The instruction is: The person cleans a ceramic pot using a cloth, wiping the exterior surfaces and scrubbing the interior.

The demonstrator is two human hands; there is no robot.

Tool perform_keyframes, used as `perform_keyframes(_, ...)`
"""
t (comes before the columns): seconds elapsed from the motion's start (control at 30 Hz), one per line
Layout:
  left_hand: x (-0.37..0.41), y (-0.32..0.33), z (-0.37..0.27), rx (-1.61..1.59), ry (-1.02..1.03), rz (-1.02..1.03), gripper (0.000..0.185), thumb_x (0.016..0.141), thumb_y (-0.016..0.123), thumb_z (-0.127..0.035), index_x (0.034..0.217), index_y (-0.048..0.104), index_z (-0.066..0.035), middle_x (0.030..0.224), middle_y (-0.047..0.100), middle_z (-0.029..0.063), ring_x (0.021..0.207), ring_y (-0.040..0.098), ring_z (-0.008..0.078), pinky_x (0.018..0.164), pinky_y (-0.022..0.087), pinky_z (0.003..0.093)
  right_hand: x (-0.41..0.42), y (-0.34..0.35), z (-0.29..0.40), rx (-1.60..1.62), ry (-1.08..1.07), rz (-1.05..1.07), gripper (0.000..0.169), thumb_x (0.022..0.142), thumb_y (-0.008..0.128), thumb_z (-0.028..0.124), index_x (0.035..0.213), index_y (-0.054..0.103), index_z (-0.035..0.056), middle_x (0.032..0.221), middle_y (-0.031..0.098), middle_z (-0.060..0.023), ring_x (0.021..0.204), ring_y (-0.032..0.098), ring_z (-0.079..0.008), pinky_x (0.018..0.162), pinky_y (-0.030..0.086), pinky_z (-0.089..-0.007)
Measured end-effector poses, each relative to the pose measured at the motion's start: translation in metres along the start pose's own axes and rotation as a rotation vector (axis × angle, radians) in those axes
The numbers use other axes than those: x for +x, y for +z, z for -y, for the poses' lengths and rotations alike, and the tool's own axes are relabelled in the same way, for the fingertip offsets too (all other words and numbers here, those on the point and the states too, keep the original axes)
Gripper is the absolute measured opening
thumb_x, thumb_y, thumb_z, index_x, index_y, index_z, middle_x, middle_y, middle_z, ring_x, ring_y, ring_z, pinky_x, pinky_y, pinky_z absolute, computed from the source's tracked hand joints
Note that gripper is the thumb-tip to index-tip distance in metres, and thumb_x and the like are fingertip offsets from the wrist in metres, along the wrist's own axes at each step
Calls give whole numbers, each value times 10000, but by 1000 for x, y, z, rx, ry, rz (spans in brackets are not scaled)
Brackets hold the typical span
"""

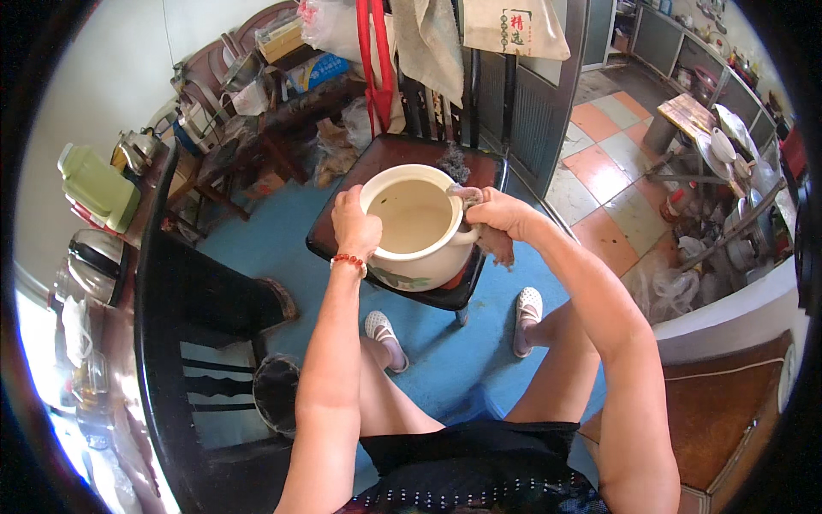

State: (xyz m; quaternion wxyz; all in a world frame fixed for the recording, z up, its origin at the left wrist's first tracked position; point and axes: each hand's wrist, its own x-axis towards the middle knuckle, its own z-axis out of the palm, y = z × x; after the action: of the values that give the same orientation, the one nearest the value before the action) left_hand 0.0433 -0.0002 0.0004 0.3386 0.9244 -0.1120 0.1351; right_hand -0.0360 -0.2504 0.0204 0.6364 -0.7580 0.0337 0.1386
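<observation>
A cream ceramic pot [417,273] with a painted leaf pattern stands upright on the dark wooden seat of a chair [398,151]. Cloudy, brownish liquid appears to lie inside, with a small dark speck in it. My left hand [357,225] grips the pot at its left side; the handle there is hidden. In my right hand [504,215] is a worn greyish-pink cloth [496,247], bunched against the right rim just above the pot's loop handle [463,237]. Behind the pot, a dark grey scouring pad [454,164] lies on the seat.
Cloth bags [514,29] and a grey towel [429,48] hang over the chair back. At left is a dark table edge [149,276] bearing a green plastic container [99,186] and a metal kettle [96,263]. Crockery sits on a low wooden stand [686,115] at right.
</observation>
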Motion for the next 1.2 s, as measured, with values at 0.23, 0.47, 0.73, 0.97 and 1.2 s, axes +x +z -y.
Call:
perform_keyframes(0.23, -3, -1, -4, 34, 2, -8, 498, 738, 526, -15, 1235, 531, -42, 1216, 524, 178, 1139, 488, 381, 993, 390, 440, -8, 29, 28, -1128, -154, -305, 208, 719, 524, 131, 750, 675, -9, 723, 666, -194, 734, 674, -351, 678, 537, -432)
perform_keyframes(0.47, -3, -2, -4, 10, -8, -4, 490, 743, 518, -11, 1233, 532, -35, 1214, 522, 178, 1142, 488, 377, 995, 389, 436, -8, 7, 0, 141, -22, 32, 364, 725, 585, 76, 1072, 646, -14, 814, 658, -107, 800, 638, -175, 730, 512, -319)
perform_keyframes(0.73, -4, -4, -6, 33, 3, 15, 486, 747, 517, -6, 1233, 524, -24, 1218, 521, 177, 1147, 485, 371, 997, 390, 428, -7, 23, 19, -770, 11, -243, 304, 705, 559, 91, 978, 682, 39, 906, 685, -174, 870, 669, -315, 761, 531, -371)
perform_keyframes(0.97, -4, -5, -6, 25, 8, 0, 491, 743, 519, 0, 1234, 527, -26, 1221, 522, 173, 1143, 490, 365, 996, 392, 423, -1, 15, -2, -432, -230, -196, 236, 706, 577, 76, 903, 651, -31, 910, 680, -161, 867, 660, -299, 767, 518, -349)
perform_keyframes(1.2, -3, -4, -4, -27, -4, -1, 488, 740, 515, 12, 1226, 531, -14, 1220, 530, 171, 1154, 499, 351, 1004, 394, 398, -3, 18, -97, 870, -156, -235, 310, 795, 576, 24, 1095, 498, 6, 948, 607, -91, 807, 619, -197, 724, 545, -330)
